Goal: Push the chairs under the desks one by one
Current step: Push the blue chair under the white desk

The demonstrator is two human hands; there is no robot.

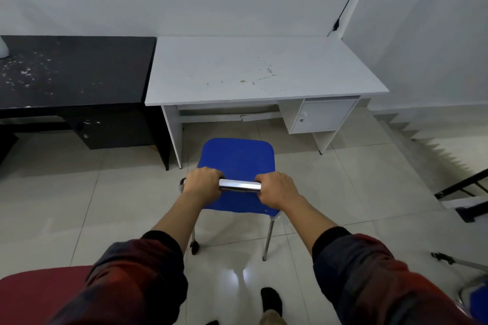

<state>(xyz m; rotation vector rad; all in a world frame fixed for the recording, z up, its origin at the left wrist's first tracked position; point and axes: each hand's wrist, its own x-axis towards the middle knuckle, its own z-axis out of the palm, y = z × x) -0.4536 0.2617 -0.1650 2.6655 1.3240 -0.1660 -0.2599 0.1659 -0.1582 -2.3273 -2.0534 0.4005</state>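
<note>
A blue chair [237, 158] with chrome legs stands on the tiled floor, just in front of the white desk [253, 68]. Its seat front is close to the desk's open knee space but outside it. My left hand [202, 183] and my right hand [277, 188] both grip the chrome top bar [239, 185] of the chair's back, one at each end. To the left stands a black desk [76, 66], speckled with white flecks.
A red chair seat [39, 295] is at the bottom left, near my left sleeve. Another blue chair with chrome frame [475, 295] shows at the bottom right edge. A black rack [464, 187] sits at the right. The white desk has a small cupboard [319, 116].
</note>
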